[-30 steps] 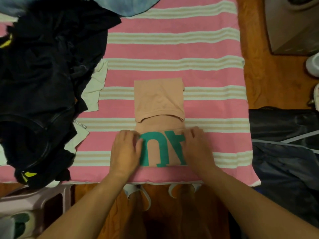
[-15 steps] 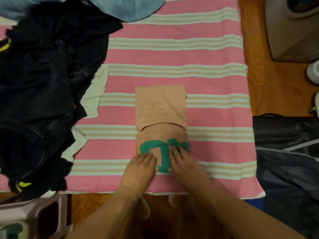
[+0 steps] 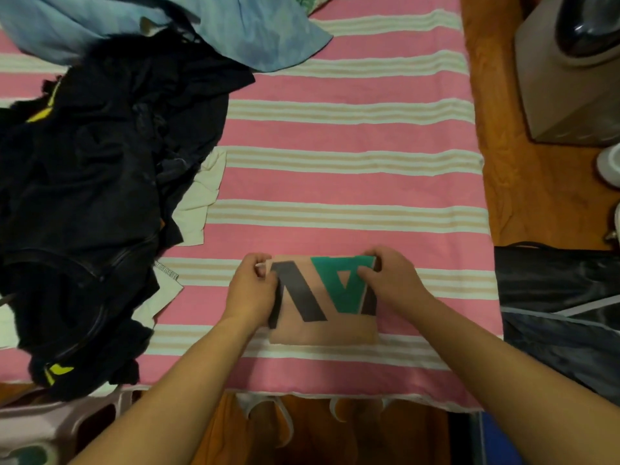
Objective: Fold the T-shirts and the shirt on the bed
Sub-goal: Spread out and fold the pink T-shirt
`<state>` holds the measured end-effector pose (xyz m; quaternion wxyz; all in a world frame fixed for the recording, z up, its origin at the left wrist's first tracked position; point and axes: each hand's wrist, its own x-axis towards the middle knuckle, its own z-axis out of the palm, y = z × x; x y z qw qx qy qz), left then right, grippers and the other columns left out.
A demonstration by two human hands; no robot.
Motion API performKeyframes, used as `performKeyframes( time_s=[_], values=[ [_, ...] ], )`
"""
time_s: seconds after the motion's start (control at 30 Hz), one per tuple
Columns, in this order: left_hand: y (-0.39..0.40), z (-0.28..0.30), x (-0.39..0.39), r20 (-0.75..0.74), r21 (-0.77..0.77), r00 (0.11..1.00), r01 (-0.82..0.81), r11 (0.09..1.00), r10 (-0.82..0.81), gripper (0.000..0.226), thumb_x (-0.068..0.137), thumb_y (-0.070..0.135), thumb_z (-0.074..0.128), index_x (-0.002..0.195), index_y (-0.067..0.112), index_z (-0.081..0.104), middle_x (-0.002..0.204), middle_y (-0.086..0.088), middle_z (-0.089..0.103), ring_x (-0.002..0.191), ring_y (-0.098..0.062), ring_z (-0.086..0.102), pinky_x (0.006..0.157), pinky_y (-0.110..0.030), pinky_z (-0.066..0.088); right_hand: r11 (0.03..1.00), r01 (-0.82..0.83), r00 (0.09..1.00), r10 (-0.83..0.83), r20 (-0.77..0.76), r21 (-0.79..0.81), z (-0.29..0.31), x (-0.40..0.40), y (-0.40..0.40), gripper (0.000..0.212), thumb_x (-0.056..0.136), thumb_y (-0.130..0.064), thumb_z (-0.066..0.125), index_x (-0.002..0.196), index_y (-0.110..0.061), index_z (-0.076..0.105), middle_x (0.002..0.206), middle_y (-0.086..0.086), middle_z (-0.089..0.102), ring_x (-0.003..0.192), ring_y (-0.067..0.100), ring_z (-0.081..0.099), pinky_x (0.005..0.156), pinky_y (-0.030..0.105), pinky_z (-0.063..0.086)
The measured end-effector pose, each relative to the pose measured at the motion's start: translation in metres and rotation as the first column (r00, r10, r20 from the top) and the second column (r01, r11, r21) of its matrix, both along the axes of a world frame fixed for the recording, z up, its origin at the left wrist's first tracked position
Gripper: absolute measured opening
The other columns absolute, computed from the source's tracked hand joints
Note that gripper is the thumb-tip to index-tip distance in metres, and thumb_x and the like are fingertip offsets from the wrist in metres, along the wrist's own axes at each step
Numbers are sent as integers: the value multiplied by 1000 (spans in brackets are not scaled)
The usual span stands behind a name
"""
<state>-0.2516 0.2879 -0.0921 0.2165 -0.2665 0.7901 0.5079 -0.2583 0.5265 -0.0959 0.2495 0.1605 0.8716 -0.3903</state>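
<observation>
At far left, a heap of dark clothes (image 3: 84, 196) lies crumpled on the bed (image 3: 352, 135), which is covered in pink cloth with pale stripes. A cream garment (image 3: 198, 203) pokes out from under the heap's right edge, and a light blue garment (image 3: 255, 31) is draped across the top of it. These look unfolded, so much of the task seems to remain.

Moving right, near the bed's front edge, the left hand (image 3: 250, 290) pinches the upper left corner of a peach T-shirt (image 3: 323, 327); its fingers (image 3: 260, 263) are curled around the fabric edge. The T-shirt is folded into a compact rectangle lying flat on the bed, with a large dark and green printed design facing up.

At the T-shirt's upper right corner, the right hand (image 3: 391, 280) grips the cloth in the same way, fingers curled over the far edge and thumb on the print.

The step in hand appears to be the final fold. To do it well, both corners should be laid level with the layer beneath, so the edges line up, then the top smoothed flat from the middle outwards to press out trapped air and creases. Releasing one corner early could let the bundle skew.

At far right, beyond the bed, dark fabric (image 3: 557, 297) lies over something on the wooden floor (image 3: 523, 196).
</observation>
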Motion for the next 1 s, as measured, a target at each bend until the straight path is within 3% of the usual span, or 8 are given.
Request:
performKeyframes(
  time_s=[0.1,0.2,0.33,0.5,0.63,0.77,0.87,1.0],
  values=[
    [5,-19,10,-142,-386,952,199,901,-270,36,101,17,52,138,19,52,133,-4,52,116,-23,56,99,-37,47,987,114,993,-114,-13,113,-30,-1,-5,19,96,-17,62,115,-21,58,105,-4,59,97,19,59,74,29,47],
    [20,-34,42,-202,-651,684,442,618,-701,46,101,28,50,146,17,47,151,-9,43,141,-29,40,117,-42,34,954,159,977,-116,-178,254,-36,15,-12,29,97,-22,57,125,-19,54,114,-2,48,102,20,52,84,38,51],
    [28,-82,54,-23,-712,526,588,383,-850,63,106,53,26,162,28,15,170,-11,8,157,-34,-5,126,-54,9,857,-19,830,301,-471,515,-44,51,-45,44,101,-30,37,138,-10,47,142,17,41,130,36,41,109,51,36],
    [24,-126,43,-59,-701,570,561,441,-820,66,103,58,27,163,34,10,170,-12,-5,155,-32,-15,125,-57,3,765,-232,906,395,-154,601,-102,65,-43,69,102,-55,24,161,-27,0,169,5,-8,155,32,-5,123,54,13],
    [24,-104,51,-100,-661,624,541,521,-775,66,102,52,40,161,37,14,170,-12,-1,156,-33,-4,123,-55,11,839,28,979,86,-184,544,-106,77,-45,70,99,-55,39,160,-29,18,164,25,11,151,42,10,121,52,16],
    [13,-73,61,-62,-364,863,449,816,-502,75,98,38,57,161,37,16,154,-13,20,127,-17,29,113,-37,27,880,65,985,18,-169,470,-93,85,-60,68,94,-44,36,159,-26,26,157,31,24,143,46,27,116,53,29],
    [8,-64,47,-19,80,908,419,904,-419,81,97,17,64,162,31,17,144,-2,46,119,-4,48,105,-28,41,980,194,980,-192,-57,38,-72,69,-45,70,93,-25,61,157,-30,32,159,21,13,147,36,23,120,40,28],
    [14,-32,47,73,365,916,344,865,-396,71,93,-2,67,151,30,41,128,0,68,110,-17,70,83,-32,60,691,466,877,-444,185,-552,-25,91,-8,68,92,2,65,151,-25,45,126,3,58,102,16,65,87,25,56]
  ],
)
